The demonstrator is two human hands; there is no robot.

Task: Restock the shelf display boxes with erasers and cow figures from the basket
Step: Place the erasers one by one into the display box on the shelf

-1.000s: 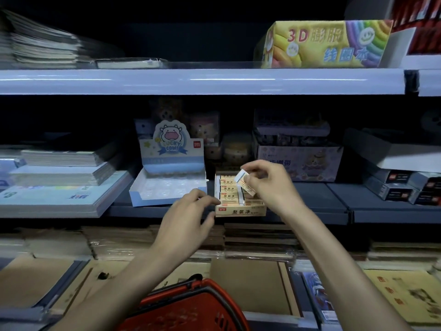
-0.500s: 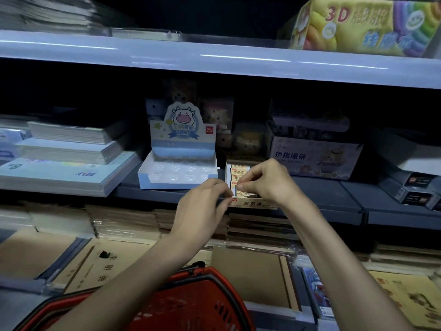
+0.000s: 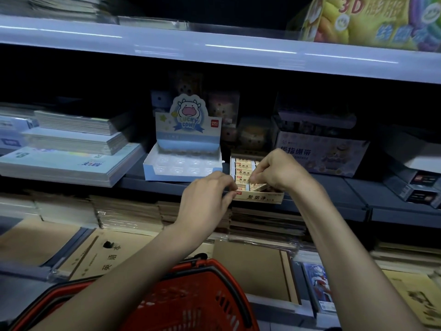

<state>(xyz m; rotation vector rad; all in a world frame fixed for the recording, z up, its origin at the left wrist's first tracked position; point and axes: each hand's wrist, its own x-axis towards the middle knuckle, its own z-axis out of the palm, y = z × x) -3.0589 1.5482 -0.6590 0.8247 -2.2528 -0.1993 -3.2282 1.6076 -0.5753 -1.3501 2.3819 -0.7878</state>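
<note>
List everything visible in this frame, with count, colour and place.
eraser display box: one, beige, front edge of middle shelf
erasers: several, cream, in rows inside that box
held eraser: one, cream, tilted over the box's front row
cow display box: one, pale blue and white, left of the eraser box
basket: one, red with black handle, bottom centre
notebook stacks: several, white and blue, middle shelf left
3D box: one, yellow and rainbow, top shelf right
bear-print box: one, lilac, behind and right of the eraser box
brown notebooks: many, kraft brown, lower shelf
left hand: holds the eraser box's front left corner
right hand: pinches the held eraser
</note>
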